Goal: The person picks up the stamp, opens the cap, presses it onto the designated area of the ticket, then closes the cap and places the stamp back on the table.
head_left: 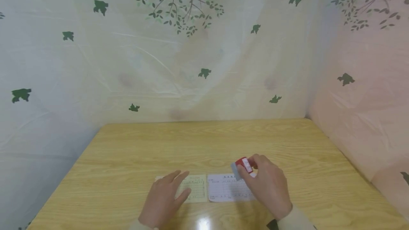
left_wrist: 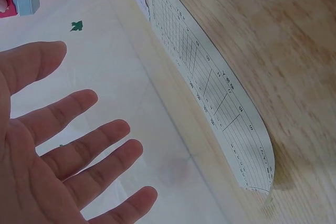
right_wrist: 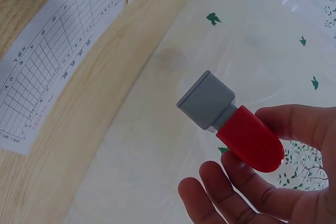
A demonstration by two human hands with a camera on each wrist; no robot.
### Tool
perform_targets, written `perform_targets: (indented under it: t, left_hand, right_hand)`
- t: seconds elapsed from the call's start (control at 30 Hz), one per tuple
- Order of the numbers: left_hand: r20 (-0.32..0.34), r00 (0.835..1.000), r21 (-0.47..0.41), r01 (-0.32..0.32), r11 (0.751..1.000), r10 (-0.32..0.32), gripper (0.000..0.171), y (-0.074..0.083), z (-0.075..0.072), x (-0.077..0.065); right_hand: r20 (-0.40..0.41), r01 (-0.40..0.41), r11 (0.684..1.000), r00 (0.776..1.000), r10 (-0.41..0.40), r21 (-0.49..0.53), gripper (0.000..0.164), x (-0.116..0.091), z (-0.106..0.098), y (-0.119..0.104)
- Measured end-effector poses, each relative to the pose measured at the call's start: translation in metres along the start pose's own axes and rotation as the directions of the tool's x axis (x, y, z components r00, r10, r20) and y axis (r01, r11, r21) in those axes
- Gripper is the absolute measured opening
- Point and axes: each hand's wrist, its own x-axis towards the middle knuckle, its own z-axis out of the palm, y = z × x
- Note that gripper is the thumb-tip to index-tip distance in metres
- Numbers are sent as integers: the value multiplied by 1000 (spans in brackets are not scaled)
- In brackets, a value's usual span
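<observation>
My right hand point(head_left: 270, 184) pinches a red self-inking stamp point(right_wrist: 252, 142) between thumb and fingers, above the right part of a white printed form point(head_left: 225, 189). The stamp's square grey base point(right_wrist: 206, 99) points away from the palm, and a white label shows on its red body in the head view. My left hand point(head_left: 163, 194) hovers with fingers spread over a pale green printed form point(left_wrist: 220, 98), holding nothing. It hides the left part of that form in the head view. The two forms lie side by side on the table, the green one to the left.
A wood-grain table point(head_left: 143, 144) extends beyond the forms to the back wall. Pale sheeting point(head_left: 179, 91) with green bird and branch prints hangs behind and on both sides. Light glares on the table point(head_left: 203, 223) near the front.
</observation>
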Motion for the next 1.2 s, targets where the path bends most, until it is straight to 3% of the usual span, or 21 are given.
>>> perform_targets:
  t: [0.37, 0.53, 0.73, 0.9, 1.2]
  left_hand:
    - [-1, 1000, -20, -5, 1000, 5, 41, 1, 0, 1]
    - [28, 1000, -26, 9, 1000, -9, 41, 2, -2, 1]
    - [3, 1000, -25, -19, 1000, 19, 36, 2, -2, 2]
    - [23, 1000, -40, -4, 999, 5, 37, 2, -1, 2]
    - [27, 1000, -62, -4, 998, 6, 38, 4, 1, 2]
  right_hand:
    - [12, -17, 999, 1000, 16, 31, 32, 0, 3, -4]
    - [23, -27, 999, 999, 26, 37, 32, 0, 4, -6]
    - [-5, -1, 999, 1000, 1, 37, 31, -2, 5, -7]
    - [-25, 26, 999, 999, -25, 41, 30, -2, 5, -8]
    - [2, 2, 999, 1000, -2, 47, 31, -4, 5, -12]
